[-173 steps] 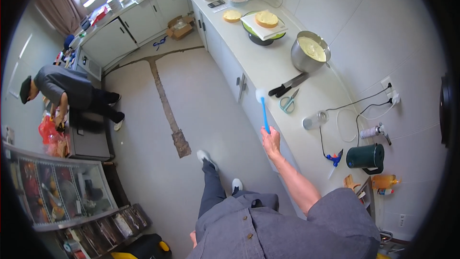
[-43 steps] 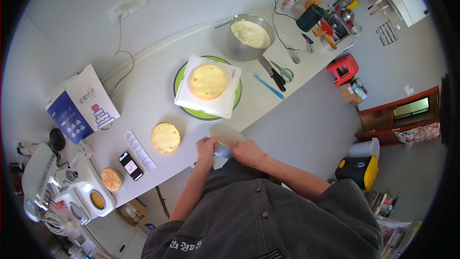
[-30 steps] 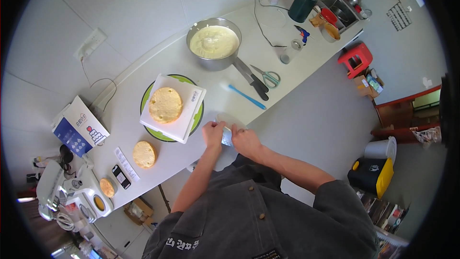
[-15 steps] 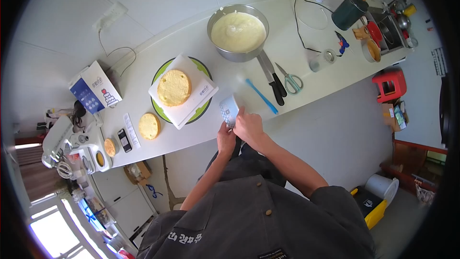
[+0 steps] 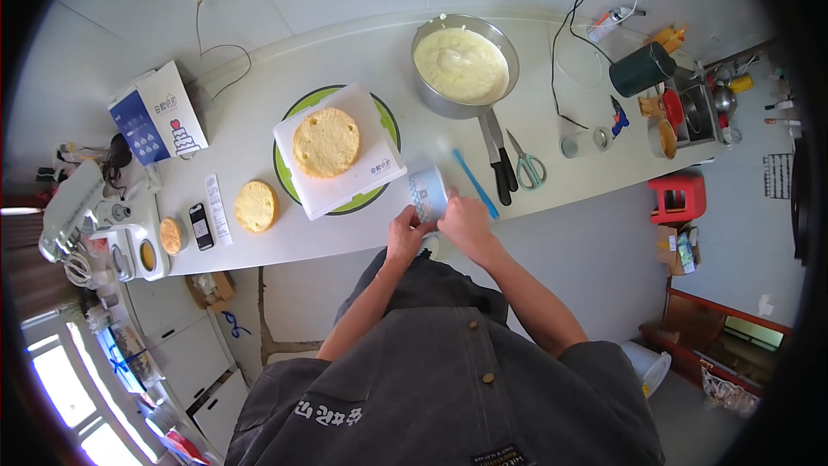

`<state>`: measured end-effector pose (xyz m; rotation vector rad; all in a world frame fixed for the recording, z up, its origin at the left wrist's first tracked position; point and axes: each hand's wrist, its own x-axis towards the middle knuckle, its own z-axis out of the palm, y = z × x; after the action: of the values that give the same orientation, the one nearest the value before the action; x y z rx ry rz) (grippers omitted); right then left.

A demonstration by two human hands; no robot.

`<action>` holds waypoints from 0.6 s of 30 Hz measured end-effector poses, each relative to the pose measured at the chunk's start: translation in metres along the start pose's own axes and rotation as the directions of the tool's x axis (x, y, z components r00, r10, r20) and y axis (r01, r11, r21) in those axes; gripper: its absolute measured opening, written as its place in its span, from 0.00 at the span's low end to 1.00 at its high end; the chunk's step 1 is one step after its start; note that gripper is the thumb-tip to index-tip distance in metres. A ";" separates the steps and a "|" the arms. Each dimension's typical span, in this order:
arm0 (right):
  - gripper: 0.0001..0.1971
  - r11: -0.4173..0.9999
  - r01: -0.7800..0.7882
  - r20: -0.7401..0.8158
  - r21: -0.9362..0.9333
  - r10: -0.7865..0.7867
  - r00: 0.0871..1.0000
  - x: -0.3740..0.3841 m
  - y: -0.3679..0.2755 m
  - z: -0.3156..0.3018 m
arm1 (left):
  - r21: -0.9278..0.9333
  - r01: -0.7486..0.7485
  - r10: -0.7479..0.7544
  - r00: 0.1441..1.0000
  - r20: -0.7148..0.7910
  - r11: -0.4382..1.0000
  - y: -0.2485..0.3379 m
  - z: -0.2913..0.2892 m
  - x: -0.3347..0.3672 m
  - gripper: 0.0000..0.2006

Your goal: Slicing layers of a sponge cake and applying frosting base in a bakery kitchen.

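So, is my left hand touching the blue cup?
Touching: the head view shows your left hand with its fingertips against the lower end of the blue cup.

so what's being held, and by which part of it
A blue cup: left grip at its near end, right grip at its right side.

A white stand mixer (image 5: 72,211) stands at left; at right are a red stool (image 5: 686,198), a dark green jug (image 5: 640,72) and a small blue tool (image 5: 619,119), perhaps a glue gun.
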<state>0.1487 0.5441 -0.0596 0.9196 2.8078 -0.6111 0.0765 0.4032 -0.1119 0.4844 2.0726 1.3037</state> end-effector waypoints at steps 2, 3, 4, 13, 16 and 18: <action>0.15 1.000 -0.017 -0.001 -0.002 0.017 1.000 0.006 0.005 -0.003 | -0.041 0.006 -0.005 1.000 0.028 0.999 -0.002 -0.001 0.006 0.13; 0.13 0.999 -0.031 -0.005 0.007 0.031 0.999 0.009 0.006 -0.004 | -0.050 0.009 -0.007 0.999 0.034 0.999 -0.004 -0.002 0.007 0.13; 0.13 0.999 -0.038 -0.003 -0.002 0.038 0.999 0.012 0.008 -0.005 | -0.065 0.022 -0.019 0.999 0.050 0.998 -0.004 -0.002 0.008 0.13; 0.08 0.969 -0.248 -0.217 0.019 0.246 0.945 0.021 0.105 -0.034 | -0.174 0.041 -0.017 0.991 0.135 0.984 -0.027 -0.018 0.022 0.11; 0.13 0.614 -0.483 0.074 0.624 0.569 0.819 0.000 0.101 -0.073 | -0.162 0.011 0.014 0.988 0.154 0.987 -0.034 -0.029 0.017 0.12; 0.13 0.329 -0.483 0.116 0.811 0.719 0.686 -0.016 0.123 -0.060 | -0.103 0.027 -0.011 0.989 0.147 0.994 -0.034 -0.033 0.008 0.11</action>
<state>0.2346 0.6505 -0.0423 2.2211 1.8990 -1.7529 0.0487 0.3715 -0.1347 0.4972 1.8738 1.3178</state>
